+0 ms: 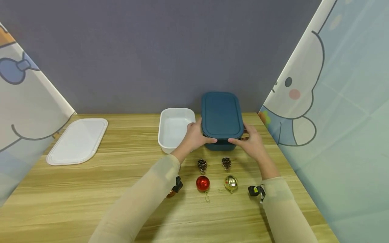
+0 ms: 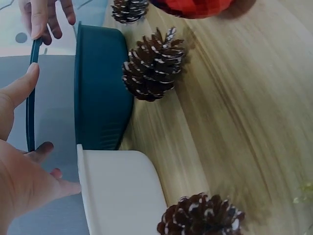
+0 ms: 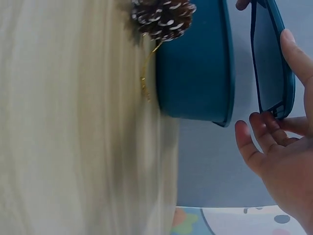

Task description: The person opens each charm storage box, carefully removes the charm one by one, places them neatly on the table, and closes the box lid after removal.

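Note:
Both hands hold a dark teal rectangular lid (image 1: 222,114) between them, raised over a matching teal box (image 1: 221,147). A gap shows between lid and box rim in both wrist views. My left hand (image 1: 194,135) grips the lid's left edge, its thumb along the near rim; one fingertip is right at the rim of a white box (image 2: 120,191). My right hand (image 1: 253,143) pinches the lid's right side, with the thumb on the near rim and the fingers (image 3: 266,134) at its edge and underneath. The lid covers the view into the teal box from the head.
Two pine cones (image 1: 202,166) (image 1: 226,163) lie in front of the teal box. Nearer are a red bauble (image 1: 202,184) and a gold bauble (image 1: 231,183); an orange-brown ball (image 1: 171,194) is partly behind the left wrist. A white lid (image 1: 77,141) lies at the left.

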The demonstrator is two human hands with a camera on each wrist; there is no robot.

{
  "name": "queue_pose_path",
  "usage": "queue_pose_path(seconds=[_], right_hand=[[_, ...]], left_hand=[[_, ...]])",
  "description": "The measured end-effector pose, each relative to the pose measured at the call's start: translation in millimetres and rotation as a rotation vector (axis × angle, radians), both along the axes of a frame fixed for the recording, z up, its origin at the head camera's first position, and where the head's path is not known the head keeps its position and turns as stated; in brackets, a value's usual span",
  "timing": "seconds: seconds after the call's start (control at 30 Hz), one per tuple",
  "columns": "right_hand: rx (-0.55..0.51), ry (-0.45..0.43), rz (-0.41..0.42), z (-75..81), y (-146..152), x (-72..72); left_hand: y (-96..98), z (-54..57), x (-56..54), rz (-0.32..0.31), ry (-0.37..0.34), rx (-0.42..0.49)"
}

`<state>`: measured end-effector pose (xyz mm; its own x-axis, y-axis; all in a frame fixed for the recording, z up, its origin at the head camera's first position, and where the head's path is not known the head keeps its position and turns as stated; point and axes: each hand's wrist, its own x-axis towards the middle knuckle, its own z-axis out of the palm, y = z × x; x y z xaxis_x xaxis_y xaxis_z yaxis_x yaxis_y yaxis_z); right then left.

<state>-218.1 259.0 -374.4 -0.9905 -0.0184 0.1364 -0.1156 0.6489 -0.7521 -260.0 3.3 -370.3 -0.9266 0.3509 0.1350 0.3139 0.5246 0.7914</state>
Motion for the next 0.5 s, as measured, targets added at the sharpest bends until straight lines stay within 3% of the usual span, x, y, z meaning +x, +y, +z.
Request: queue_pose_path(seconds=[0.23,0.5], right_hand=[[0.047,-0.011,0.03,-8.2,6,-2.5],[0.079,-0.083,0.051,-16.9,13,-4.6]], left_hand=[[4.0,-6.4,2.0,0.028,-0.035,-0.12],[11.7,-4.8,8.6,0.091,-0.153,-0.257]])
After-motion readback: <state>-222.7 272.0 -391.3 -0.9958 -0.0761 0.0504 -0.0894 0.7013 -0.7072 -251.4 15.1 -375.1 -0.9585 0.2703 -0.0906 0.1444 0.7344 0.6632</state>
